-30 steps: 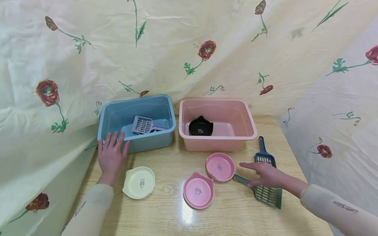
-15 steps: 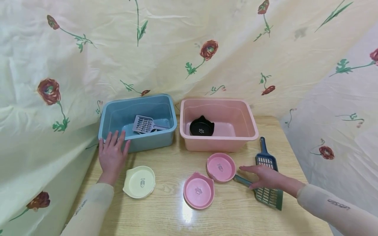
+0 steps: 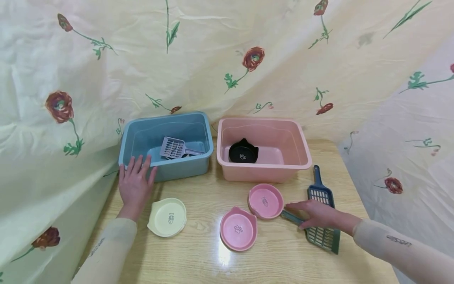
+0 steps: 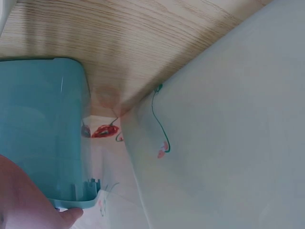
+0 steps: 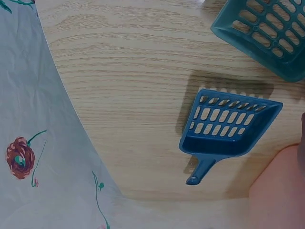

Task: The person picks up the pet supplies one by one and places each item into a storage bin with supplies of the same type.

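My left hand (image 3: 134, 187) rests at the near-left rim of a blue tub (image 3: 182, 169), its spread fingers lying over the edge. In the left wrist view, a fingertip touches the tub's rim (image 4: 74, 204). A lilac slotted litter scoop (image 3: 173, 148) lies inside that tub. My right hand (image 3: 317, 213) is over a green litter scoop (image 3: 322, 238), fingers extended left and holding nothing visible. Its fingertips come close to a pink bowl (image 3: 265, 201); whether they touch it, I cannot tell. Beyond the hand lies a dark blue litter scoop (image 3: 320, 193).
A pink tub (image 3: 262, 173) stands right of the blue one, with a black cat-eared bowl (image 3: 243, 152) inside. Another pink bowl (image 3: 238, 229) and a cream bowl (image 3: 167, 217) sit on the wooden table (image 3: 198, 252). Flowered cloth (image 3: 198, 59) hangs behind.
My right hand's fingers have dipped slightly toward the pink bowl and the green scoop's handle. The left hand stays at the blue tub's rim. The head view has shifted a little.
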The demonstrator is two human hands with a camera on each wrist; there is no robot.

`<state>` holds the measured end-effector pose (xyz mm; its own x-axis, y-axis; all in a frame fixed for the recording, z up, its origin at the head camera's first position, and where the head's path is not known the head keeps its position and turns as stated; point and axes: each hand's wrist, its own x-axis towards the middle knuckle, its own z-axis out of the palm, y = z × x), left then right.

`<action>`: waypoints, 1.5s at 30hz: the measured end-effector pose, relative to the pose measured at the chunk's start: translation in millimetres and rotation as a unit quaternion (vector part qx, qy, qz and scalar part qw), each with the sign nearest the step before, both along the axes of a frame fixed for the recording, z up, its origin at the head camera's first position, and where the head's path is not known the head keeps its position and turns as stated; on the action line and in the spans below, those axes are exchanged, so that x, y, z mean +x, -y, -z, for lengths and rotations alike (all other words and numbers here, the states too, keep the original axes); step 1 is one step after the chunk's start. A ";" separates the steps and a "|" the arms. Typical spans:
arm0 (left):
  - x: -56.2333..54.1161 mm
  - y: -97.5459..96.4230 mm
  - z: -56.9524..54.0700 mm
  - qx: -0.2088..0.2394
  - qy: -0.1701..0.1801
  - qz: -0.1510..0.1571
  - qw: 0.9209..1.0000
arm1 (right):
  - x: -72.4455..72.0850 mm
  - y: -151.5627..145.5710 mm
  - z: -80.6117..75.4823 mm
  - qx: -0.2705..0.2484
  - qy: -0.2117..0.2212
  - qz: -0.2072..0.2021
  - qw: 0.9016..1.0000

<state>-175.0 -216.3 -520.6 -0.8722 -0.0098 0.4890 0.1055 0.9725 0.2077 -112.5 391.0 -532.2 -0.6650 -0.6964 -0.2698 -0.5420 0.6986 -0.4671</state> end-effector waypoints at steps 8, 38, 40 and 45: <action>-0.8 -1.2 -2.3 -0.011 0.014 -0.004 1.000 | -0.6 -0.1 11.8 -0.015 -0.022 -0.013 1.000; -1.1 -0.5 -3.4 -0.010 0.016 -0.003 1.000 | 5.9 7.2 -7.3 -0.048 -0.033 -0.038 0.998; -0.7 0.0 -3.3 -0.009 0.013 -0.002 1.000 | 6.7 10.6 -11.8 -0.057 -0.042 -0.049 0.996; -0.8 2.5 -1.0 -0.005 -0.002 0.005 1.000 | 6.9 19.9 -24.9 -0.070 -0.056 -0.057 0.994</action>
<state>-175.7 -218.8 -519.6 -0.8700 0.0029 0.4930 0.1157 0.9733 0.1983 -105.6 371.1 -507.4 -0.6008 -0.7938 -0.0938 -0.6678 0.5629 -0.4870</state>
